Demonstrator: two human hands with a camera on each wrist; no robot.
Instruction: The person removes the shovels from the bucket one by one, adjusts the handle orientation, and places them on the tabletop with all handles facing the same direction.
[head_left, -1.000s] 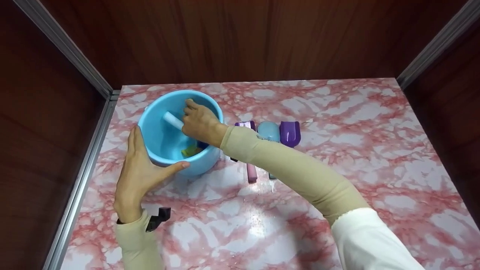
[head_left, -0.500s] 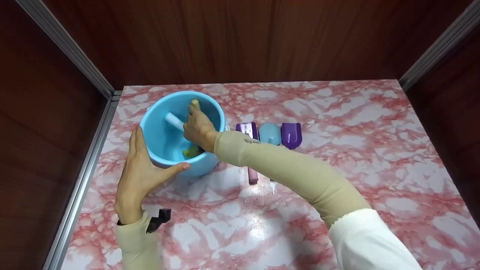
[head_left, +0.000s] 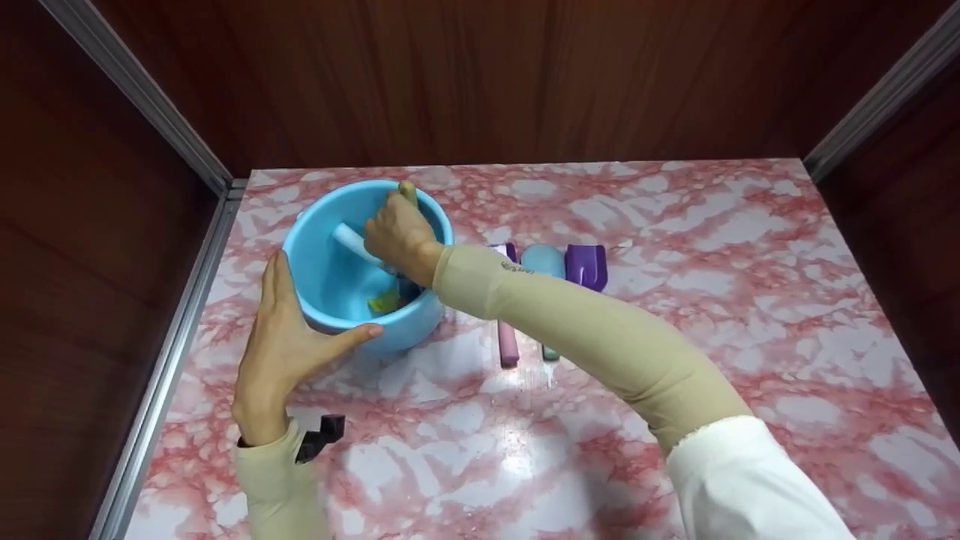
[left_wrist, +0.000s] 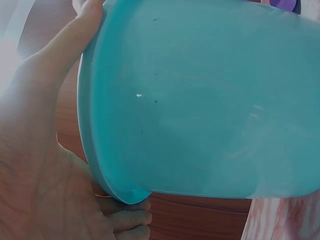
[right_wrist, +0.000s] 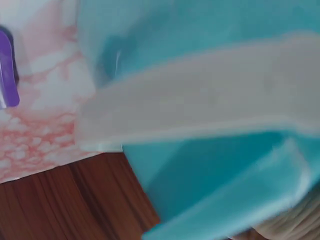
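A light blue bucket [head_left: 326, 289] stands at the left of the table, tilted slightly in the head view. My left hand [head_left: 281, 337] rests against its rim, long fingers straight along the left side and thumb across the near side; the left wrist view shows the bucket's outer wall close up. My right hand [head_left: 401, 236] is inside the mouth with fingers curled round a tool with a yellow-green handle [head_left: 408, 192], whose lower end is hidden. A whitish handle [head_left: 351, 240] leans beside that hand, and a yellow-green piece [head_left: 385, 301] lies at the bucket's bottom.
Right of the bucket lie a purple toy shovel [head_left: 586, 266], a grey-blue one [head_left: 543, 260] and one with a pink handle [head_left: 508, 345], partly under the right sleeve [head_left: 585, 326]. Dark wood panels [head_left: 487, 82] enclose the marbled table [head_left: 705, 247].
My right hand has shifted within the bucket, and the yellow-green handle's end now reaches the far rim. The left hand keeps its place at the bucket's side.
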